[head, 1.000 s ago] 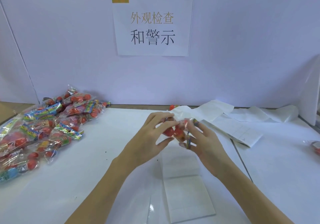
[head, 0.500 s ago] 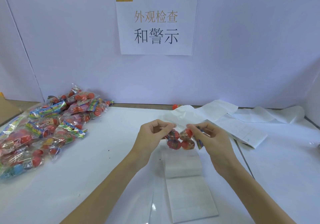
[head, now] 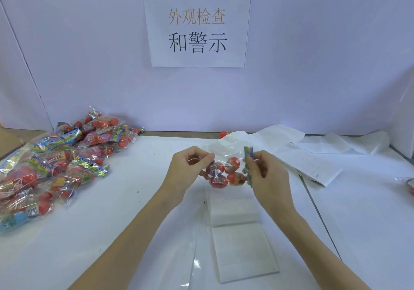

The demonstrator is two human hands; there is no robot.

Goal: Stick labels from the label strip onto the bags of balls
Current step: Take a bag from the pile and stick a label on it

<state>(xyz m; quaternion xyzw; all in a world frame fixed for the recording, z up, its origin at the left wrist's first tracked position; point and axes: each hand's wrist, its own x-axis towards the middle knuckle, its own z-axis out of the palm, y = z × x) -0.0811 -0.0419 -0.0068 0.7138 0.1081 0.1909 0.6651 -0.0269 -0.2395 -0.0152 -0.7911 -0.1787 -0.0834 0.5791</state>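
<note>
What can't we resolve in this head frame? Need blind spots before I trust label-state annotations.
- Label on the held bag: head view, clear film glare and both hands hide whether one is stuck.
- Print on the label strip: too small to read.
- Bag at right edge: cut off by the frame.
- Red ball at the back: mostly hidden behind crumpled backing paper.
- Left hand fingertips: whether they pinch a label, unclear.

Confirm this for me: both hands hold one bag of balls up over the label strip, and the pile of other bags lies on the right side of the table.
Not quite. The head view shows the pile of other bags on the left side of the table. The rest stands: left hand and right hand hold one bag of balls over the label strip.
</note>
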